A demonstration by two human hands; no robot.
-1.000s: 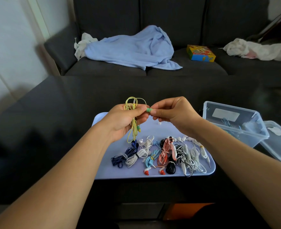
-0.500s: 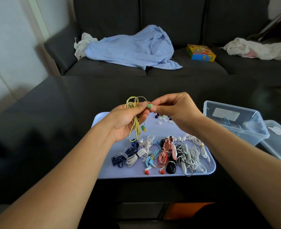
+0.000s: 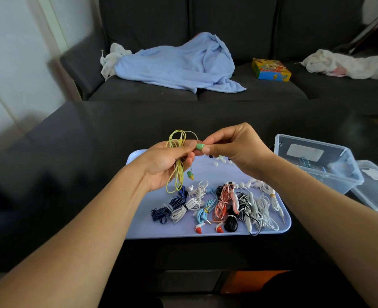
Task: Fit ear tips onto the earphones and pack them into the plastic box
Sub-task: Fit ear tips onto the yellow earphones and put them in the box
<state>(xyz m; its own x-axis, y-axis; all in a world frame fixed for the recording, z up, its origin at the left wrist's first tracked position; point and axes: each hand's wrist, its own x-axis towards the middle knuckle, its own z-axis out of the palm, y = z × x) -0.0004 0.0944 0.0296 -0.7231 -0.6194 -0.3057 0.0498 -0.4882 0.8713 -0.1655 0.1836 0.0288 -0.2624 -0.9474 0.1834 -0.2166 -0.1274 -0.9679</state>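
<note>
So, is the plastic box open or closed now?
Open. The box has no lid on top; its inside shows, with a blue cable in it. What looks like its lid lies beside it.

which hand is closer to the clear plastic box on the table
Right. The right hand is above the tray's far end, just left of the clear plastic box, pinching a green earbud. The left hand, gripping the yellow earphone cable, is farther left.
</note>
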